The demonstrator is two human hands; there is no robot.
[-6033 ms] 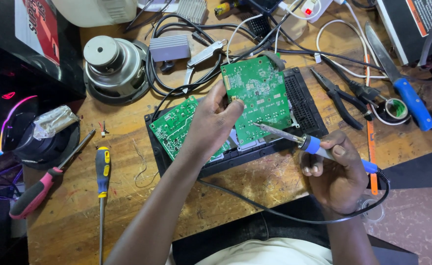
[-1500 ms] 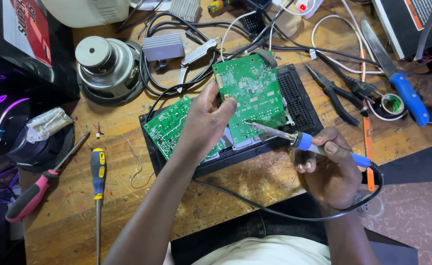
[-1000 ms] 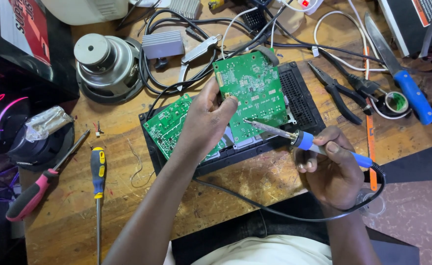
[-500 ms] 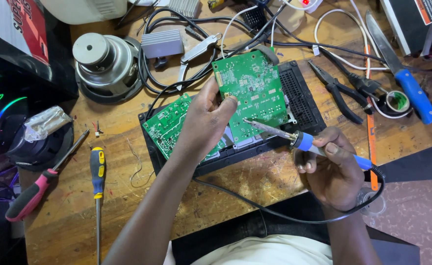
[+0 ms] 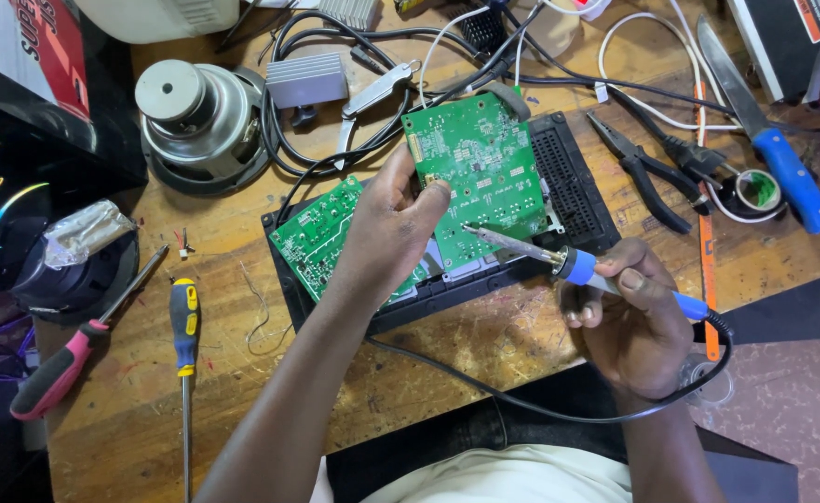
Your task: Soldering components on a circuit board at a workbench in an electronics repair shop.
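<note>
A glossy black box with a red rectangular label (image 5: 42,51) stands top left; a black box with an orange-and-white label (image 5: 806,19) stands top right.

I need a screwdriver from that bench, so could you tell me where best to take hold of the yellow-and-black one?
Grip the yellow-and-black screwdriver by its thick handle, coming from above. It lies flat on the wooden bench, handle toward the far side and thin shaft pointing at the near edge. The handle is free on both sides, well clear of the red-handled screwdriver to its left, so fingers should close across it easily.
</note>
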